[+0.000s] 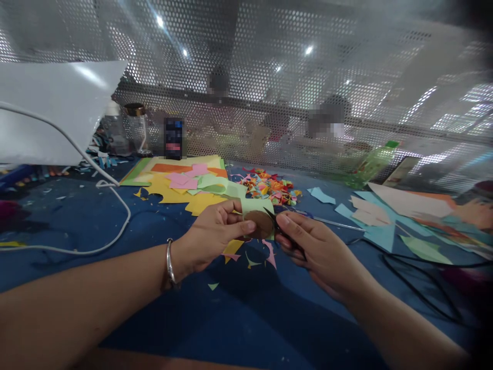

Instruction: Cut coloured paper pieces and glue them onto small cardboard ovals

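Held a brown disc (pixel 262 224) against green paper (pixel 253 206), with black scissors (pixel 275 223) at the disc's right edge.
Pinched disc and paper in the nearly closed left hand (pixel 217 226), at the disc's left, thumb on its face; gripped the scissors in the curled right hand (pixel 314 234), at the disc's right; could not tell the blades' spread; left colourful scraps (pixel 269 187) beyond the disc, a pink offcut (pixel 270 254) just nearer.

Bright lights (pixel 308 50) dot the perforated grey panel (pixel 262 31) behind the blue tabletop (pixel 215 324).
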The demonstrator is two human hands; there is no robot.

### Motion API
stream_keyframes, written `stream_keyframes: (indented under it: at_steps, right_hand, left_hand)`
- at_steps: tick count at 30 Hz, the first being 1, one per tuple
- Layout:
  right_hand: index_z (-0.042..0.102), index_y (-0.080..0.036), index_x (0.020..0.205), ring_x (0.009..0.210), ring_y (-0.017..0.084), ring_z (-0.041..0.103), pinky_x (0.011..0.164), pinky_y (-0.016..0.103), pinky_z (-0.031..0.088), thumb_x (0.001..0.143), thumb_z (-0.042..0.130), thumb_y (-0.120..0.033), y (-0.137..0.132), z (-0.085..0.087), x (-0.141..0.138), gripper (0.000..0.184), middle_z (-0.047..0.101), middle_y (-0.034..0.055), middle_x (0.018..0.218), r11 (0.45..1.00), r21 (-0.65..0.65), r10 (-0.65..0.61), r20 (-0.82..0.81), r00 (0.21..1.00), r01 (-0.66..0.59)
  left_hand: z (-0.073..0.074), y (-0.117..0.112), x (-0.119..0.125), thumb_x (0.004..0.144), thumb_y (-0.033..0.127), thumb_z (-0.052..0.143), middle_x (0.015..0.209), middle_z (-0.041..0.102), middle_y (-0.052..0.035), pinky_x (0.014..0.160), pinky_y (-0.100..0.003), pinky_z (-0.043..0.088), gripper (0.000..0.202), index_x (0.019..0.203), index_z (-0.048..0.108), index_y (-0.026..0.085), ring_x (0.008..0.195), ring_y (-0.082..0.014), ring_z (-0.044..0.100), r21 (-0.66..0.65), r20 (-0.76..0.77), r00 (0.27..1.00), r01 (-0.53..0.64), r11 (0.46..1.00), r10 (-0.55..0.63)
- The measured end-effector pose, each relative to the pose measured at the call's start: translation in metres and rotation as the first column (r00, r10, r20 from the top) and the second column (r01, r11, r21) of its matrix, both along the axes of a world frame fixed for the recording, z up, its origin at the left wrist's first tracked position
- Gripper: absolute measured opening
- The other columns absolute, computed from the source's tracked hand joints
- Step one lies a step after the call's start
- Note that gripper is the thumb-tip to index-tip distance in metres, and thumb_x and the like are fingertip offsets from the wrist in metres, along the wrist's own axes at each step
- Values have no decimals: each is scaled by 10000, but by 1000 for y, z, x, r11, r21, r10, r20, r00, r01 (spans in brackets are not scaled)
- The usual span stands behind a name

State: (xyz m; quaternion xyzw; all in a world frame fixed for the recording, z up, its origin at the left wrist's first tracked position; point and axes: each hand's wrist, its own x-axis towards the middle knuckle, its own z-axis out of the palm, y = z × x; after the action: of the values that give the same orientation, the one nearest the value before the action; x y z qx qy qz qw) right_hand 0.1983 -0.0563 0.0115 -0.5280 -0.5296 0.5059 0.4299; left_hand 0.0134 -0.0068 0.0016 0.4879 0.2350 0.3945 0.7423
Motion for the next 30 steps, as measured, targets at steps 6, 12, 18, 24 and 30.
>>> stream_keyframes:
  at_steps: [6,12,18,24,30]
  right_hand:
    - [412,-210,723,477,63,212,413,206,145,822,608,-668,0,1,0,508,342,-70,608,1000,10,-6,30,1000,6]
    - [418,-205,709,485,64,220,420,210,158,827,609,-660,0,1,3,507,336,-67,608,999,45,-12,89,996,8]
    - [442,-203,702,503,76,253,436,212,189,812,606,-681,0,2,3,517,341,-58,606,996,83,-33,165,986,20]
    - [439,-207,687,496,79,252,431,218,179,824,603,-664,1,1,3,505,346,-57,596,996,88,-38,180,983,23]
    - [437,-205,655,484,75,248,422,223,169,797,605,-696,2,2,3,538,344,-58,581,994,104,-43,197,980,23]
  left_hand:
    - [0,1,0,747,142,775,840,745,-55,764,-252,513,219,932,659,130,746,-125,692,16,-18,1000,7,1000,-7]
    - [0,4,-2,756,182,768,865,740,-61,769,-267,515,220,942,665,128,768,-139,692,66,-88,996,-6,998,12]
    - [3,2,-2,775,162,737,866,725,-65,784,-270,509,161,910,661,118,775,-140,675,129,-107,993,-42,991,56]
    - [3,1,1,794,154,710,880,707,-52,784,-261,492,130,911,660,128,774,-126,648,158,-100,992,-66,985,83]
    - [2,0,1,810,127,675,851,707,-45,799,-257,488,133,938,638,128,788,-124,652,164,-108,990,-67,984,86]
